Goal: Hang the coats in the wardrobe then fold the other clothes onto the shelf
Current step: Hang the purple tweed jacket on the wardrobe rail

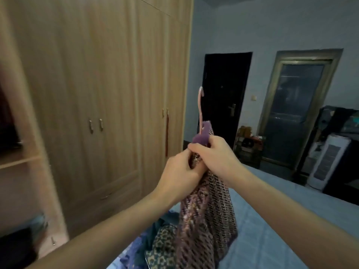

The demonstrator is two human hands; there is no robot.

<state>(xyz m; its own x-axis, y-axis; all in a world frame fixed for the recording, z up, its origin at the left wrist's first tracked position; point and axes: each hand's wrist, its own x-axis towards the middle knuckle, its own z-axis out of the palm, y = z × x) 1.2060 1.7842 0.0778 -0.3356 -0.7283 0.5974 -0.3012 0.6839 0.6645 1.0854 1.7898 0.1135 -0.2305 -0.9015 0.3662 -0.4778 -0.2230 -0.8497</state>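
Pale wood-grain doors of the wardrobe [97,84] fill our left side, all closed along the middle, with an open section at the far left where a shelf [19,162] shows, blurred. Below and to the right spreads the blue quilted bed [262,220], and on it, near our arms, lies a heap of other clothes [161,247], dark patterned and blue pieces. Above that heap we hold up the coat [207,216], a purple-and-dark woven garment hanging down from both hands. Our left hand [180,175] has its grip curled round the bunched fabric near the collar; our right hand [215,154], touching it from the other side, pinches the same cloth just above. From the purple collar rises the pink hook of the hanger [200,109], upright before a dark door [225,90].
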